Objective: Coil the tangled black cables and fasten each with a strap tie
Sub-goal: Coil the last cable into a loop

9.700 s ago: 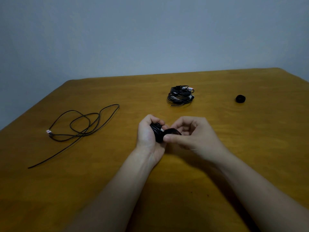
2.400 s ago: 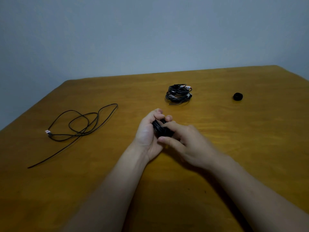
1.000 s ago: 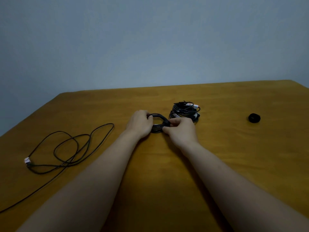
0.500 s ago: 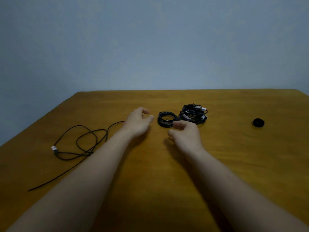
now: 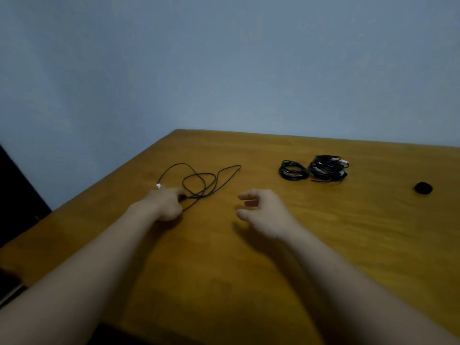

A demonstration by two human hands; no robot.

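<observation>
We see bare table [image 5: 261, 185] between the loose cable [image 5: 199, 194] and the coiled bundles [image 5: 323, 169]; a small black roll [image 5: 423, 188], perhaps strap, sits far right.

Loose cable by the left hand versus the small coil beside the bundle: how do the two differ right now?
The loose cable sprawls in wide, uneven loops; the small coil is wound into a tight ring. The left hand curls its fingers on the loose cable; the small coil lies untouched. Both are thin, black and lie on the wooden table.
</observation>
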